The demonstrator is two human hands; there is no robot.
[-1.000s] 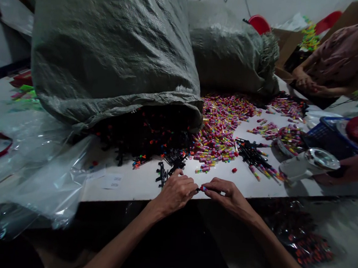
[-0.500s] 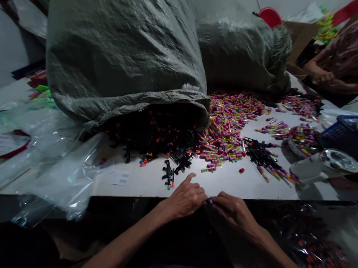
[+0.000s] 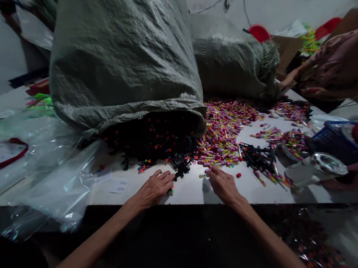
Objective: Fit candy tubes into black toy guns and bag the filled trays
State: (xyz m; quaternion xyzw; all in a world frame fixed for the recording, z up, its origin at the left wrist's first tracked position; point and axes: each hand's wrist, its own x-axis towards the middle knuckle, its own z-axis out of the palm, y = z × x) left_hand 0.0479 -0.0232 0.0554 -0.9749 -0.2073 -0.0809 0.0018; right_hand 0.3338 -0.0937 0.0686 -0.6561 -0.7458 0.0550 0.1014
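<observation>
My left hand [image 3: 156, 186] is low over the table's front part, fingers bent over a small black toy gun; only its green tip [image 3: 171, 190] shows beside the thumb. Just beyond it lie more black toy guns [image 3: 181, 167] with orange ends. My right hand [image 3: 223, 185] reaches to the near edge of a heap of pink and yellow capped tubes [image 3: 223, 135]. Its fingers are drawn together at a small coloured tube [image 3: 203, 175], partly hidden by them. A big grey-green woven sack [image 3: 126, 52] spills black toy guns [image 3: 154, 136] from its mouth.
A second woven sack [image 3: 233, 64] lies behind. On the right are a pile of black guns with tubes [image 3: 258, 160], a white lamp [image 3: 305, 171] and a blue basket [image 3: 335, 136]. Clear plastic bags [image 3: 59, 183] hang over the left edge. A co-worker [image 3: 333, 71] sits at far right.
My hands were together at the table's front edge around a small piece. They have parted: the left onto the toy gun, the right forward to the tubes. The co-worker's arm has extended.
</observation>
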